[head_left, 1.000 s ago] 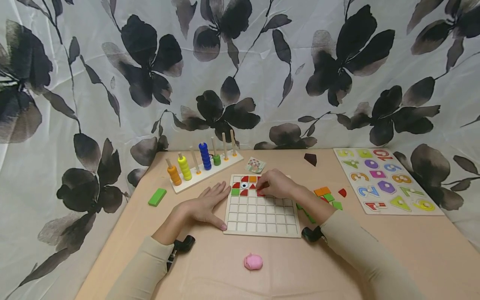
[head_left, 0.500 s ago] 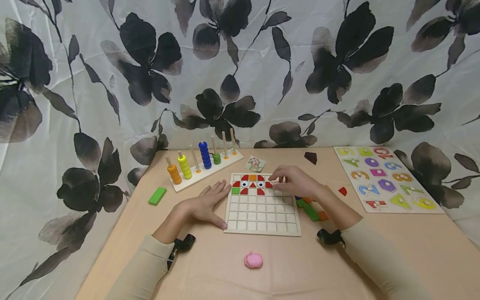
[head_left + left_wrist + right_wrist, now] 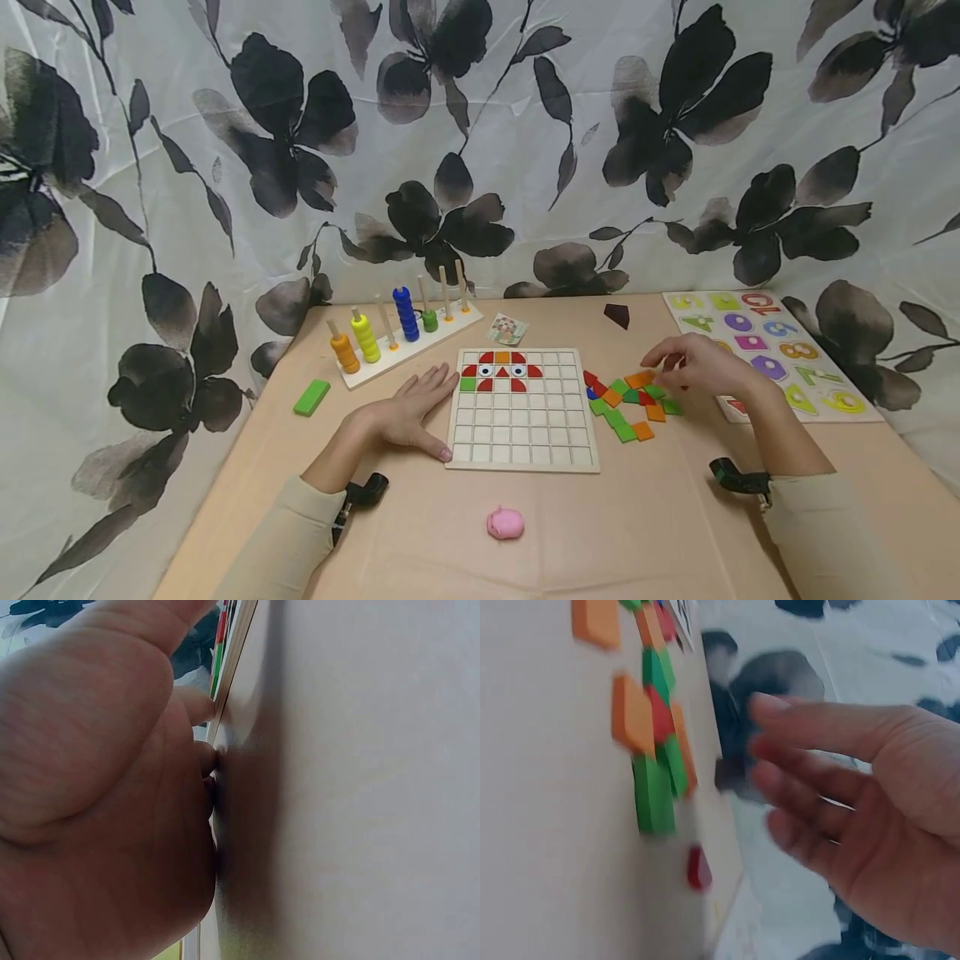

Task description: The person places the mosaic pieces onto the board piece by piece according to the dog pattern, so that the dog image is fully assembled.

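Note:
A white grid board (image 3: 523, 433) lies in the middle, with red, orange and green tiles and two eye tiles (image 3: 517, 371) in its upper left squares. My left hand (image 3: 401, 417) rests on the table with fingers spread, fingertips and thumb at the board's left edge. Over the right end of a pile of loose tiles (image 3: 617, 418) hovers my right hand (image 3: 705, 367), fingers slightly bent. In the right wrist view nothing shows between its fingers. Below it there are green tiles (image 3: 652, 799), orange tiles (image 3: 632, 716) and a single red tile (image 3: 698, 868), which the hand hides in the head view.
Behind the left hand stands a peg stacker (image 3: 408, 342) with coloured rings. A green block (image 3: 311, 397), a small picture card (image 3: 507, 329), a dark piece (image 3: 617, 316) and a pink toy (image 3: 506, 523) lie about. At right is a number puzzle board (image 3: 817, 404).
My right hand has moved from the board to the right, over the tile pile. A red tile now lies in the board's second row at the right of the pattern. The left hand stays put.

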A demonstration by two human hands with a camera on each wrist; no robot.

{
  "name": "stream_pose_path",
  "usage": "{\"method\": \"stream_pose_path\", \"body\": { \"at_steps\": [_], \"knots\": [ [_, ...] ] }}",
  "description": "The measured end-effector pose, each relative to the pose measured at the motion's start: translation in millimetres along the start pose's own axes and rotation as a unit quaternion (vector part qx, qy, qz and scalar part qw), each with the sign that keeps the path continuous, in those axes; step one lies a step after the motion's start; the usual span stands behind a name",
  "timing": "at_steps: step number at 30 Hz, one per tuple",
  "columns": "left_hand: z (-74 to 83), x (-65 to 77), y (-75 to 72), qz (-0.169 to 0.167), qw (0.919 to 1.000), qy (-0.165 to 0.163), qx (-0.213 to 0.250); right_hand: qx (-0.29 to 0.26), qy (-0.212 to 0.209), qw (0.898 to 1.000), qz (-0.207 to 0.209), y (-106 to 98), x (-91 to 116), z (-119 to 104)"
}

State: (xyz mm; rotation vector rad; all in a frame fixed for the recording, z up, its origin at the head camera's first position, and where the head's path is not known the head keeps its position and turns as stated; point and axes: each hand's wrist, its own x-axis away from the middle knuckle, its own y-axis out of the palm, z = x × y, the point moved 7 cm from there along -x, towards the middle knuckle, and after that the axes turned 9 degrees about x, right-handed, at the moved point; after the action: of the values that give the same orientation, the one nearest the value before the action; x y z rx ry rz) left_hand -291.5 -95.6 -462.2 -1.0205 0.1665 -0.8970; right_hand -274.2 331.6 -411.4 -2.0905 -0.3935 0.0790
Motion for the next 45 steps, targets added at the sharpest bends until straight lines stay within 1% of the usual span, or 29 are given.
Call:
{"method": "stream_pose_path", "body": {
  "at_steps": [2, 4, 6, 9, 11, 15, 20, 22, 24, 26, 29, 32, 36, 38, 40, 42, 45],
  "knots": [
    [-1.1, -0.3, 0.2, 0.001, 1.0, -0.002, 0.001, -0.007, 0.002, 0.999, -0.042, 4, 5, 7],
    [-2.7, -0.7, 0.8, 0.0, 1.0, -0.006, 0.002, -0.014, -0.008, 0.997, -0.071, 9, 8, 12],
    [-3.5, -0.7, 1.1, 0.0, 1.0, -0.008, 0.005, -0.018, -0.011, 0.995, -0.094, 14, 11, 15],
    [-4.2, -0.7, 1.8, 0.0, 0.9999, -0.01, 0.007, -0.015, -0.011, 0.993, -0.116, 20, 10, 20],
    [-4.4, -0.5, 2.1, 0.0, 0.9999, -0.011, 0.009, -0.009, 0.0, 0.992, -0.123, 22, 8, 23],
    [-5.1, -0.3, 2.3, 0.002, 0.9999, -0.013, 0.008, -0.001, 0.019, 0.992, -0.123, 24, 6, 27],
    [-5.4, 0.0, 2.5, 0.003, 0.9998, -0.013, 0.013, -0.006, 0.024, 0.993, -0.119, 23, 5, 26],
    [-5.6, 0.0, 2.5, 0.003, 0.9998, -0.013, 0.014, -0.008, 0.02, 0.993, -0.115, 21, 6, 24],
    [-5.9, 0.0, 2.5, 0.003, 0.9998, -0.012, 0.012, -0.008, 0.013, 0.995, -0.101, 19, 7, 21],
    [-6.0, 0.2, 2.1, 0.004, 0.9999, -0.011, 0.008, -0.011, 0.006, 0.997, -0.075, 14, 7, 18],
    [-5.4, 1.2, 1.3, 0.003, 0.9999, -0.011, 0.005, -0.032, -0.004, 0.999, -0.024, 6, 2, 10],
    [-4.0, 2.8, 0.0, 0.005, 0.9999, -0.009, 0.003, -0.061, -0.018, 0.998, 0.027, 1, -8, -6],
    [-1.6, 3.6, -1.0, 0.009, 1.0, 0.004, 0.002, -0.079, -0.057, 0.992, 0.083, 0, -29, -35],
    [-1.3, 3.3, -0.8, 0.01, 0.9999, 0.01, 0.003, -0.081, -0.081, 0.989, 0.096, 3, -41, -51],
    [-1.6, 2.8, 0.0, 0.007, 0.9999, 0.008, 0.004, -0.072, -0.101, 0.987, 0.098, 8, -53, -67],
    [-2.0, 2.3, 0.2, 0.006, 1.0, 0.006, 0.005, -0.055, -0.117, 0.987, 0.091, 16, -64, -83],
    [-2.1, 2.0, -0.1, 0.007, 0.9999, 0.005, 0.006, -0.029, -0.132, 0.988, 0.07, 31, -78, -102]
  ]
}}
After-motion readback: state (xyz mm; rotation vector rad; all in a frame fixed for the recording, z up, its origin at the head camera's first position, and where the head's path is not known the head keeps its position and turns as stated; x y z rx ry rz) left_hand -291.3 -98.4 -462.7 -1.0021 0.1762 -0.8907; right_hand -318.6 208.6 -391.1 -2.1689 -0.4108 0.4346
